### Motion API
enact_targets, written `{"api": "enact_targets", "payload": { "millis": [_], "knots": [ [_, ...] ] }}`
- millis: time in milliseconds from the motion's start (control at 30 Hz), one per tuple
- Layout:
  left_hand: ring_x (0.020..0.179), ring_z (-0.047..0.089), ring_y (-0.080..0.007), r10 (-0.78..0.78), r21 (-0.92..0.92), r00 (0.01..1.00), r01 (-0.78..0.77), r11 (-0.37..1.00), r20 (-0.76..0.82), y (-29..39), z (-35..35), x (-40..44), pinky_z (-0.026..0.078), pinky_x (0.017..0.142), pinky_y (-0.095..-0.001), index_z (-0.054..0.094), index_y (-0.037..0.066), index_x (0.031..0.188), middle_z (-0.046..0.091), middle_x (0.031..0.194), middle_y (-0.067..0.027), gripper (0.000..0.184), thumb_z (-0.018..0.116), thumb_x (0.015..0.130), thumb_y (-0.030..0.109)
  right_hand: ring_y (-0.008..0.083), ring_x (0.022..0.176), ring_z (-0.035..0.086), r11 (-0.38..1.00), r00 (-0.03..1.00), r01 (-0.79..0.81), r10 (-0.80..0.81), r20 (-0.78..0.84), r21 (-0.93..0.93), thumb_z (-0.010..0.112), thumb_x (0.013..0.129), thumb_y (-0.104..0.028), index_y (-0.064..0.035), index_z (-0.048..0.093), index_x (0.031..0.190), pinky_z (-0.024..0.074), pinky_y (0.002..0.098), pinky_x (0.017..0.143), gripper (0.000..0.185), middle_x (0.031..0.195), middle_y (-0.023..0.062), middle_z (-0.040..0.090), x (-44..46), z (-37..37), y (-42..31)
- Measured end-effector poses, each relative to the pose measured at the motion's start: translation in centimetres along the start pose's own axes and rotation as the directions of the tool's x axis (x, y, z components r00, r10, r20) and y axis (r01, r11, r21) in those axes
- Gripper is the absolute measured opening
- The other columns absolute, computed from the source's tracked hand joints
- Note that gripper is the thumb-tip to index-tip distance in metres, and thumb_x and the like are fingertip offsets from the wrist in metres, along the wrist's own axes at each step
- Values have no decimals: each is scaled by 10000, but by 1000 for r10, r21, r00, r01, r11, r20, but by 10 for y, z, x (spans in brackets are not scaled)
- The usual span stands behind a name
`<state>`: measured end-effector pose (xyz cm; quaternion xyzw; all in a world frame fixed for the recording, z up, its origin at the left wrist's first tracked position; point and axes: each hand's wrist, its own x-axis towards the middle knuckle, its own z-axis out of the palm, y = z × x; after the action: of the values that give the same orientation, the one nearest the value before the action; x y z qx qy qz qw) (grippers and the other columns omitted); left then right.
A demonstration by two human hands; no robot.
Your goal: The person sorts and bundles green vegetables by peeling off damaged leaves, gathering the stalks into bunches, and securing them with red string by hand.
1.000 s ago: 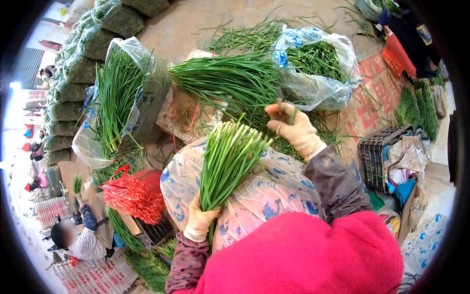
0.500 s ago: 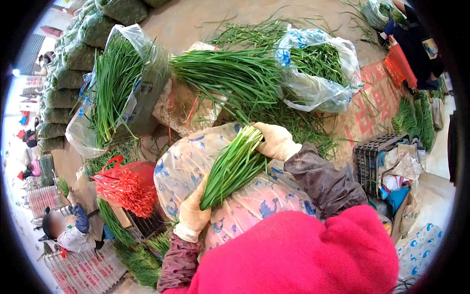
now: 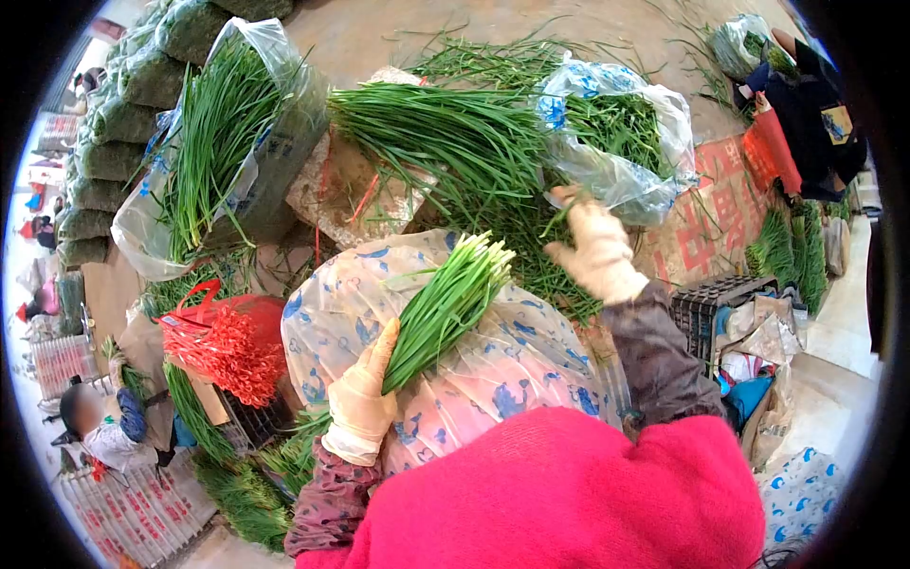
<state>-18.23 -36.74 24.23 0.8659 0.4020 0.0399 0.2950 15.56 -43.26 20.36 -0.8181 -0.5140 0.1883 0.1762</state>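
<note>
My left hand (image 3: 363,400), in a pale glove, is closed around the lower part of a bunch of garlic chives (image 3: 444,318). The pale cut ends point up and away from me, over a patterned plastic sheet (image 3: 332,303) on my lap. My right hand (image 3: 599,254), also gloved, is off the bunch, to its right, above loose chive scraps (image 3: 531,251). Its thumb and fingers are apart; a few green blades show by the fingertips, and I cannot tell whether they touch. Just beyond it stands a clear bag (image 3: 675,123) of chive scraps.
A heap of chives (image 3: 445,128) lies on a block (image 3: 327,204) ahead. To the left stand a bag of long chives (image 3: 213,142) and a red bag of red ties (image 3: 232,351). A black crate (image 3: 697,308) is at right. Other people sit at both sides.
My right hand has let go of the bunch's cut ends and moved right and forward over the scraps. My left hand still holds the bunch, slightly shifted left.
</note>
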Motion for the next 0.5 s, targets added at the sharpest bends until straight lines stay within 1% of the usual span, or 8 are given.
{"api": "enact_targets", "payload": {
  "millis": [67,167,233,333,367,433,467,500],
  "knots": [
    [940,638,-323,-1,44,1000,1,999,20,4,-1,4,518,741,-372,399,232,1415,613,1180,-123,817,568,669,-55,311,1164,520,879,893,450,-439,-101,158,781,619,-162,-57,583,1169,421,405,961,594,1211,156,565,-5,-2,-29],
    [929,639,-327,-3,101,999,-2,995,46,6,-1,6,518,741,-372,403,235,1412,610,1186,-121,812,578,670,-47,299,1119,547,692,708,705,-700,-93,156,795,581,-256,-114,635,1083,413,444,943,545,1164,116,602,-8,12,-63],
    [921,641,-326,7,117,999,-12,993,46,5,-3,6,518,738,-371,398,231,1414,609,1187,-123,811,585,673,-39,308,1015,596,571,619,781,-763,-186,252,773,632,-167,-95,655,1013,465,431,867,405,1050,109,641,2,35,-62],
    [908,646,-320,-6,102,1000,4,995,20,1,-2,0,520,728,-369,387,215,1420,611,1182,-125,806,608,680,-14,262,726,641,592,907,383,-388,-165,709,677,789,-71,-53,659,899,523,328,658,113,821,82,665,-3,46,-59],
    [903,649,-316,-10,74,1000,10,997,-7,-1,0,0,521,721,-369,381,203,1423,614,1175,-127,802,624,685,3,169,714,621,402,979,194,-138,-150,895,638,849,-70,-17,656,891,519,267,647,69,816,45,664,-4,49,-57],
    [905,649,-316,-21,89,1000,20,996,10,-4,1,-2,522,716,-371,377,189,1424,617,1164,-130,799,635,687,16,72,641,555,82,974,-136,195,118,987,595,917,-156,-14,651,968,461,204,526,161,791,40,632,7,42,-38],
    [906,649,-315,-37,105,999,34,994,27,-5,2,-4,524,711,-374,373,175,1425,621,1152,-134,798,647,690,30,50,553,468,-290,954,-167,194,228,942,599,919,-196,-22,633,1016,373,194,442,202,752,12,589,12,43,-20],
    [906,649,-315,-42,102,999,39,994,27,-5,3,-5,524,711,-374,373,175,1425,621,1152,-134,798,647,690,30,42,500,378,-468,960,-142,151,237,872,601,920,-230,-28,624,1023,299,187,413,228,728,-11,543,14,41,-5]
  ]
}}
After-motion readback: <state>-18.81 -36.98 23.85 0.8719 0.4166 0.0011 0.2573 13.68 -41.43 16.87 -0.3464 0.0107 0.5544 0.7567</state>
